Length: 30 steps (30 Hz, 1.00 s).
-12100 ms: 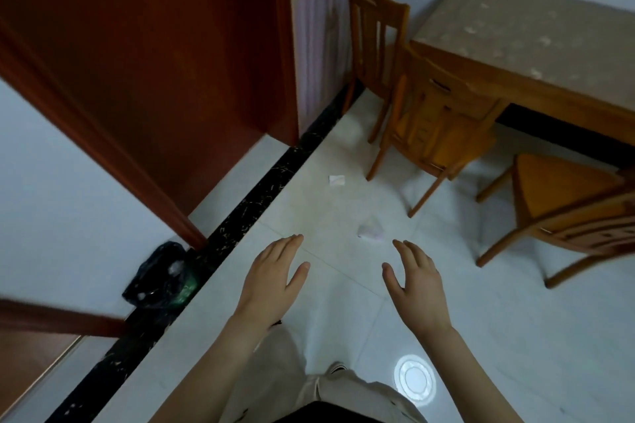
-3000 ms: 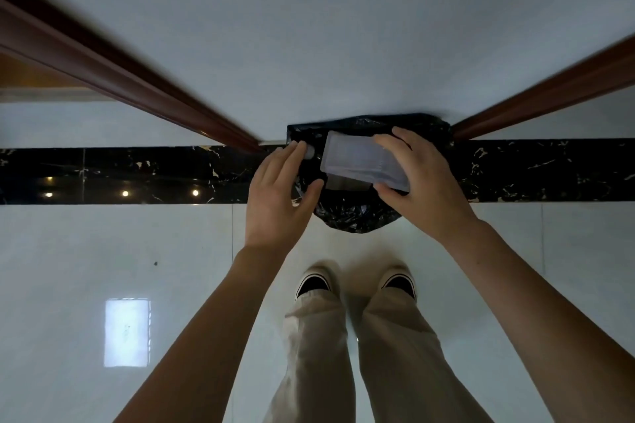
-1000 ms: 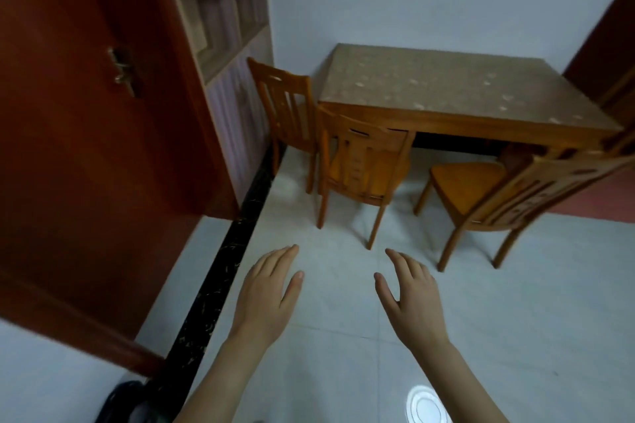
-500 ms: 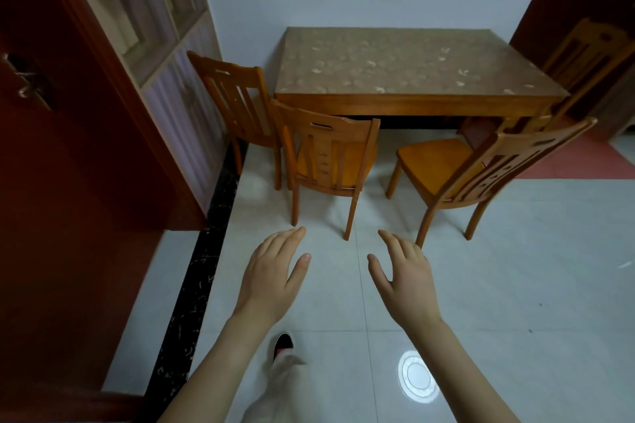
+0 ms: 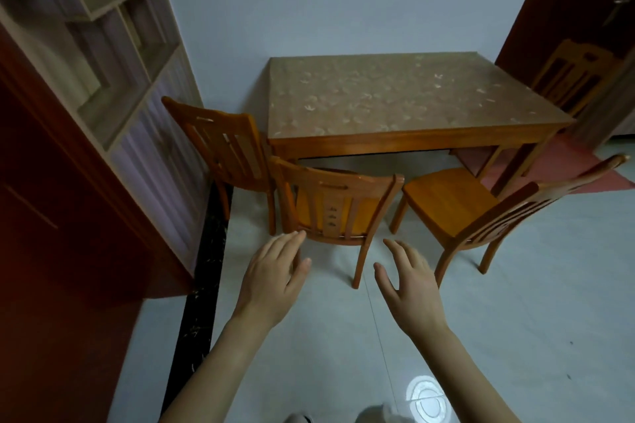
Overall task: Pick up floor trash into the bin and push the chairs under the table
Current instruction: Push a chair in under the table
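A wooden table (image 5: 405, 142) with a patterned top stands against the far wall. Directly ahead a wooden chair (image 5: 335, 203) stands pulled out from the table's near edge, its back towards me. A second chair (image 5: 481, 213) sits angled out on the right, and a third (image 5: 223, 148) stands at the table's left end. My left hand (image 5: 271, 280) and my right hand (image 5: 410, 285) hover empty, fingers spread, just short of the near chair's back. No trash shows on the floor, and the bin is out of view.
A dark red door (image 5: 51, 216) and a shelf unit (image 5: 113, 55) line the left side, with a black floor strip (image 5: 206, 268) beside them. A fourth chair (image 5: 577, 75) stands by another dark door (image 5: 584, 10) at the far right. A red mat (image 5: 563, 165) lies beyond the table.
I have stepped closer to the table and chairs. Both hands stay open and empty and have reached nearer to the back of the chair ahead.
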### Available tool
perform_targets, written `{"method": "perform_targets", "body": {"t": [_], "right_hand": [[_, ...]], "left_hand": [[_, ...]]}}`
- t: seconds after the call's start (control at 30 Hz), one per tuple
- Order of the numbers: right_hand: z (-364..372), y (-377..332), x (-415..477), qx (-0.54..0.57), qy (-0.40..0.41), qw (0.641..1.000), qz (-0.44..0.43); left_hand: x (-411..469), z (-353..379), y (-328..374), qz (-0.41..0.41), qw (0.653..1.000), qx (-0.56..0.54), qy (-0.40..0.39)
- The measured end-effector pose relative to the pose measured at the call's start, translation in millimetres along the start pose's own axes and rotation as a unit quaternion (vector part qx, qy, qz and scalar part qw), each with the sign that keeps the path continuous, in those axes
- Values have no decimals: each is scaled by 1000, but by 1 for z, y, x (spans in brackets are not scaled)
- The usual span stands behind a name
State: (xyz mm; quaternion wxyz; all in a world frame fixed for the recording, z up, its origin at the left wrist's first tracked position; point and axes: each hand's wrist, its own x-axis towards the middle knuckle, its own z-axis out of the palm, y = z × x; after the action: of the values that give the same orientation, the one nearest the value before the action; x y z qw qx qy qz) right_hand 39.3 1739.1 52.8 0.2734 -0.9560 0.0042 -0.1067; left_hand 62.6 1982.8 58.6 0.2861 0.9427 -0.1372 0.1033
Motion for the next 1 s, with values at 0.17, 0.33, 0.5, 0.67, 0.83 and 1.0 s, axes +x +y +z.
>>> {"method": "perform_targets", "body": {"t": [0.17, 0.33, 0.5, 0.67, 0.83, 1.0], "right_hand": [[18, -2, 59, -1, -15, 1000, 14], [43, 25, 136, -47, -40, 998, -11], [69, 49, 228, -57, -73, 995, -40], [103, 66, 298, -58, -123, 990, -41], [132, 76, 329, -101, -202, 974, -20], [150, 87, 326, -104, -170, 980, -19]], "left_hand": [[62, 5, -41, -3, 1000, -1, -11], [131, 34, -66, 3, 999, 33, -40], [212, 65, -79, 13, 997, 68, -41], [277, 99, -96, -6, 991, 90, -97], [310, 124, -120, -1, 982, 112, -151], [326, 133, -140, 2, 975, 97, -200]]}}
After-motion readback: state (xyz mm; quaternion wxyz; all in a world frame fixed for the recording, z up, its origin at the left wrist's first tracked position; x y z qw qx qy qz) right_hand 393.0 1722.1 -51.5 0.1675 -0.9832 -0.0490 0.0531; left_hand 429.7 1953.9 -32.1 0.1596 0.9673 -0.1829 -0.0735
